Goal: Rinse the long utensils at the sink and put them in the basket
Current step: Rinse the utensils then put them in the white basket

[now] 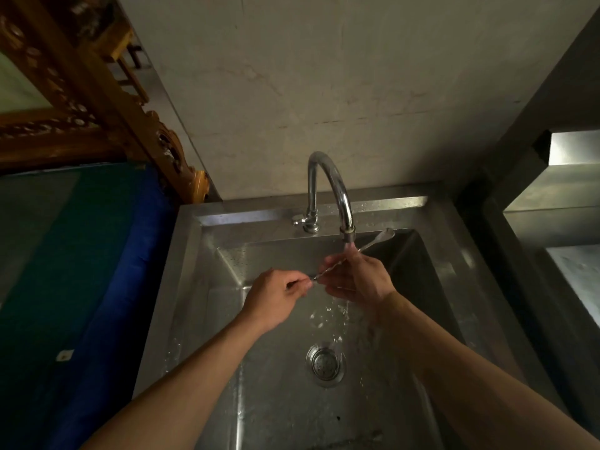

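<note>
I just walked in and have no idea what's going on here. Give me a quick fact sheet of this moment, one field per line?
place: steel sink against a plain wall
tap: curved faucet, water running
item being rinsed: long spoon, thin twisted handle, bowl end up near the spout
left hand: pinches the handle's lower end
right hand: around the handle's middle, under the stream
drain: round strainer, uncovered
basket: not in view
stage: rinsing, nothing put away yet

A long, thin metal spoon (373, 243) slanted under running water above the steel sink (431, 287), its twisted handle pinched between both hands.
</note>
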`<move>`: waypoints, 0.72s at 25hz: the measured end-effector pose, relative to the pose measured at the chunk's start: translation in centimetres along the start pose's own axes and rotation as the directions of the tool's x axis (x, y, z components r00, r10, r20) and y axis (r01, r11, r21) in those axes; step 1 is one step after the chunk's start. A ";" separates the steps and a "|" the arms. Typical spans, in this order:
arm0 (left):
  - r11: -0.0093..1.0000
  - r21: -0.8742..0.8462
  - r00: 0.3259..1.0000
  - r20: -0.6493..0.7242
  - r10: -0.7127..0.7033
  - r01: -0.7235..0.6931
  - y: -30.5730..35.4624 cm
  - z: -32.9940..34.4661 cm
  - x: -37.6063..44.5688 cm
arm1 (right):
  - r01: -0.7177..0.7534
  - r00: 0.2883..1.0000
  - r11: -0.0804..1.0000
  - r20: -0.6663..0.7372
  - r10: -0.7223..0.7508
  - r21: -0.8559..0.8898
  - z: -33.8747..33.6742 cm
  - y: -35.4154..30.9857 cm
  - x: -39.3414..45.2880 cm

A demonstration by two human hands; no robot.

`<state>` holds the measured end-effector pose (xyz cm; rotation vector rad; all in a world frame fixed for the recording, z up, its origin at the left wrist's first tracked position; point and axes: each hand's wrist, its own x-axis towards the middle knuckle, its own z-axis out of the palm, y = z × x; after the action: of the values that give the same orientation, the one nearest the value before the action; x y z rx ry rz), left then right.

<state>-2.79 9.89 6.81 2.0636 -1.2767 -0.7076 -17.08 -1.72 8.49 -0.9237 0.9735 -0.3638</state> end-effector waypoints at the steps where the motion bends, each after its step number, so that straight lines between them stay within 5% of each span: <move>1: 1.000 0.006 1.000 0.016 -0.006 0.006 -0.1 0.0 0.3 | 0.007 1.000 0.999 0.006 -0.008 0.031 -0.1 0.0 0.1; 6: 1.000 -0.014 0.998 0.063 -0.026 0.027 -0.5 0.5 0.9 | 0.053 0.994 0.997 0.090 -0.058 0.056 -0.8 -0.3 0.7; 9: 0.998 -0.059 0.997 0.075 0.017 -0.012 0.1 0.8 1.2 | 0.046 0.998 0.994 0.058 -0.040 -0.104 -0.7 0.0 0.8; 12: 0.997 -0.067 0.999 0.031 0.028 -0.025 0.6 0.5 2.1 | 0.029 0.999 0.999 -0.030 -0.030 -0.038 -0.6 -0.2 1.0; 15: 0.981 0.190 0.979 -0.205 0.012 0.028 0.7 -0.8 4.9 | -0.003 0.999 0.999 -0.040 0.004 0.033 -0.6 -0.9 1.2; 18: 0.863 0.500 0.997 -0.057 -0.044 0.067 1.3 -1.8 7.7 | -0.017 0.999 0.999 -0.037 0.019 0.042 -0.8 -1.1 1.1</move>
<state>0.75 2.81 7.96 2.5211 -1.4997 -0.3678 -16.99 -3.43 8.64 -0.8723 1.0039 -0.3857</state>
